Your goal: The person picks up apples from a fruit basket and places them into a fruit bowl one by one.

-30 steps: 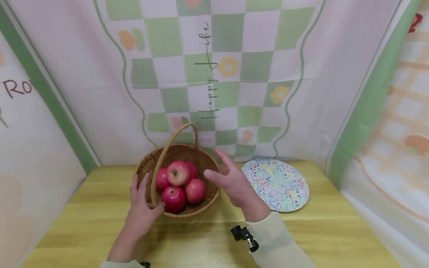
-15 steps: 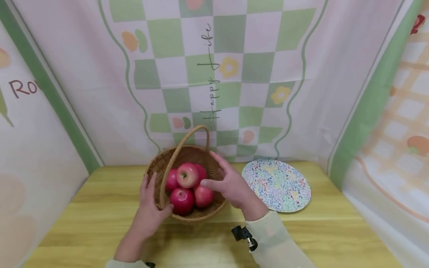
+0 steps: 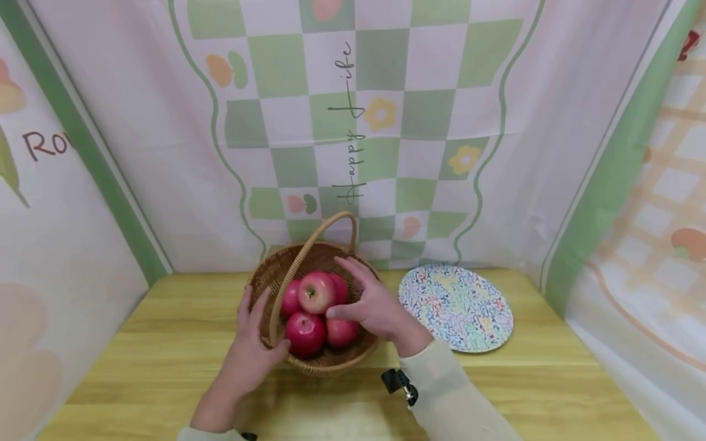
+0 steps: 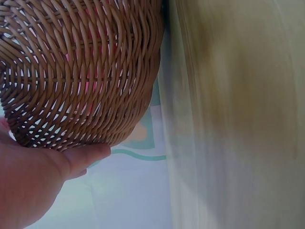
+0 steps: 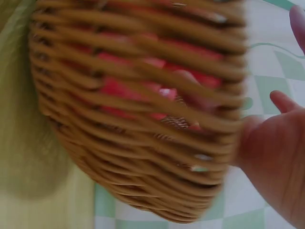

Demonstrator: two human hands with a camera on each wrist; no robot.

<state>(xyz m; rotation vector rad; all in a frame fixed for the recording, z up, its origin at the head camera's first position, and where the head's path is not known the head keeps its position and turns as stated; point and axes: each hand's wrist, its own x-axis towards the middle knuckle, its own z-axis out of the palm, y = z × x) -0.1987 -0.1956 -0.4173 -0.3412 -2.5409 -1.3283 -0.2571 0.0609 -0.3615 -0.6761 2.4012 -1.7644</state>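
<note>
Wicker basket (image 3: 325, 361) of red apples (image 3: 305, 331) sits centre frame on the table (image 3: 496, 392), the left hand (image 3: 250, 349) clasping its near rim to steady it. The right hand (image 3: 375, 309), fingers spread, hovers over the apples, gripping nothing; the plate (image 3: 458, 306) waits right.

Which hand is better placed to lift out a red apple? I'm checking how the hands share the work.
Likely the right hand: its fingers hover over the red apples inside the woven wicker basket. The left hand grips the basket's rim by the handle.
</note>
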